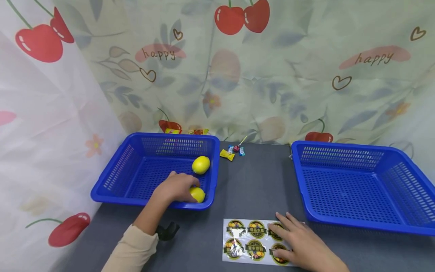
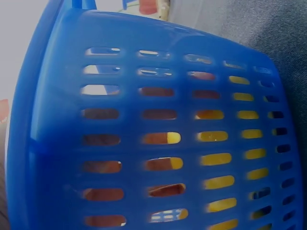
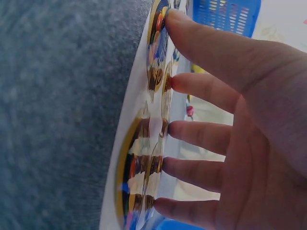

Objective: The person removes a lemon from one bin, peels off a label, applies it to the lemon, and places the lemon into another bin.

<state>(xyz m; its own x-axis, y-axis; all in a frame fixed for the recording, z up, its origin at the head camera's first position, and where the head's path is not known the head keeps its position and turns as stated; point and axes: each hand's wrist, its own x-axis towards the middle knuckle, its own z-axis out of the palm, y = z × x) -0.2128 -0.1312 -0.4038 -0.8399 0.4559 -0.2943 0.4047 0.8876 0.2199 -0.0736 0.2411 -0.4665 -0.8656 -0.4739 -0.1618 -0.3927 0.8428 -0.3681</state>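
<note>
Six stickers under right hand; two lemons, two baskets.

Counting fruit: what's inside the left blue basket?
Two lemons: one lies free, the other is gripped by the left hand and partly covered. The left basket shows nothing else.

Hiding most of one lemon under the left hand. Covering two stickers on the sheet with the right hand. Blurring the basket wall. Running the right basket past the edge.
</note>
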